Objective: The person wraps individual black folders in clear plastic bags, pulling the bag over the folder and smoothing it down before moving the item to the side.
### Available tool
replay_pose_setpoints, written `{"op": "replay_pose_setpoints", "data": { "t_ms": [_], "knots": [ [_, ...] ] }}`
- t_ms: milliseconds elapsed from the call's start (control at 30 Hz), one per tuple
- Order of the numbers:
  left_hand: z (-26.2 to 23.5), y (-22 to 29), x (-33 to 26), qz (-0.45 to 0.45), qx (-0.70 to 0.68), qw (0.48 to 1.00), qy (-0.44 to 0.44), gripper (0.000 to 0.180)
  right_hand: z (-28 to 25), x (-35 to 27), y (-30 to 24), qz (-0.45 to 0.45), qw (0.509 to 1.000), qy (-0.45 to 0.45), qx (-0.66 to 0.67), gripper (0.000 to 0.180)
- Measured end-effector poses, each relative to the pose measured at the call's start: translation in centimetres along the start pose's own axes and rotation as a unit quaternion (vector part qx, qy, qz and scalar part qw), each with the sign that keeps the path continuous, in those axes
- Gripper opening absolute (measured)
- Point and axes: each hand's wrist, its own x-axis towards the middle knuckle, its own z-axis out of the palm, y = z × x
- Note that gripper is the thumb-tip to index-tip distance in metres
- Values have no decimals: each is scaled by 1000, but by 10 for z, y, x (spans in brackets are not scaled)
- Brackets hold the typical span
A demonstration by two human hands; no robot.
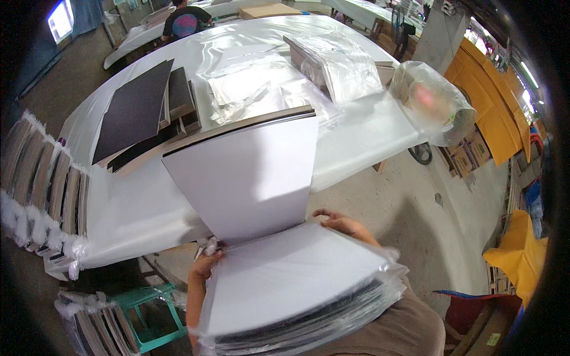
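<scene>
A stack of white-faced boards (285,273) with dark edges lies in a clear plastic bag (356,305) against my body. Beyond its mouth, another white-topped stack of boards (237,172) leans up from the table edge, its lower end meeting the bagged stack. My left hand (206,261) is closed on the bag's crumpled rim at the left corner. At the opposite corner is my right hand (345,226), fingers loosely bent and apart beside the boards' edge; its palm is partly hidden.
Dark boards (133,110) and plastic-wrapped packs (338,65) lie on the plastic-covered table (356,142). A clear plastic roll (436,101) overhangs its right end. Wrapped stacks (44,184) stand at left, above a green stool (157,341). A person (185,22) sits far back.
</scene>
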Motion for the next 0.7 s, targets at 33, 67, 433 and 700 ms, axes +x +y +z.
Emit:
{"op": "replay_pose_setpoints", "data": {
  "t_ms": [33,67,433,700],
  "knots": [
    [-9,-23,17,12,-34,999,20,38,-8,11,11,-2,1000,26,-9,36],
    [-17,-47,39,34,-68,997,24,37,-11,26,21,-3,998,53,-22,35],
    [-36,-2,16,180,486,787,336,34,-69,29,16,-1,953,187,-237,40],
    [52,196,-137,488,-167,847,128,23,96,8,-138,-285,829,-128,-464,28]
  ]
}}
